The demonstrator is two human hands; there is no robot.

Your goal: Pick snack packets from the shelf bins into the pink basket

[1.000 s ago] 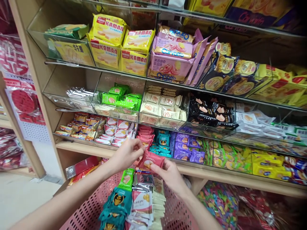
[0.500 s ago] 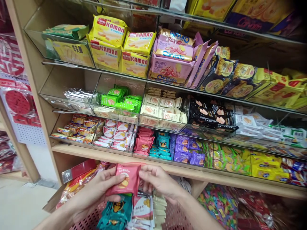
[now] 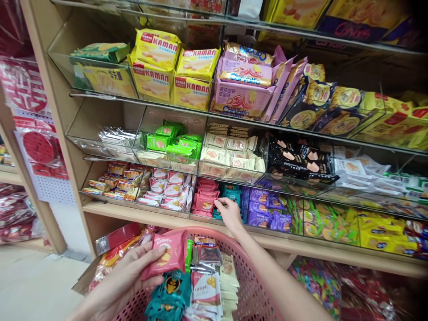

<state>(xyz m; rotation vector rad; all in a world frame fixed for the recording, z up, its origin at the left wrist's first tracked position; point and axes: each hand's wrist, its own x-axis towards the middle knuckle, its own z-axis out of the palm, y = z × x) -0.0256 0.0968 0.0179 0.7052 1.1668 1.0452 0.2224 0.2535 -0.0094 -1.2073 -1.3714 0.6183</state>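
My left hand (image 3: 129, 274) holds a stack of pink snack packets (image 3: 165, 254) over the left rim of a pink perforated basket (image 3: 249, 285). The basket carries rows of teal, silver, green and cream packets (image 3: 200, 285). My right hand (image 3: 229, 213) reaches up to the lowest clear shelf bin, fingers apart, touching the pink packets (image 3: 204, 199) that stand there beside teal packets (image 3: 232, 192). It holds nothing that I can see.
Clear acrylic bins on wooden shelves hold many snacks: yellow KAMAN boxes (image 3: 157, 67), pink boxes (image 3: 240, 89), green packets (image 3: 174, 140), purple packets (image 3: 264, 209). Red goods hang at the left (image 3: 33, 142). A wooden shelf edge (image 3: 133, 214) runs in front.
My right hand let go of the pink packet and rose to the pink packets in the bottom bin. My left hand kept the pink packets and sank toward the basket's left side.
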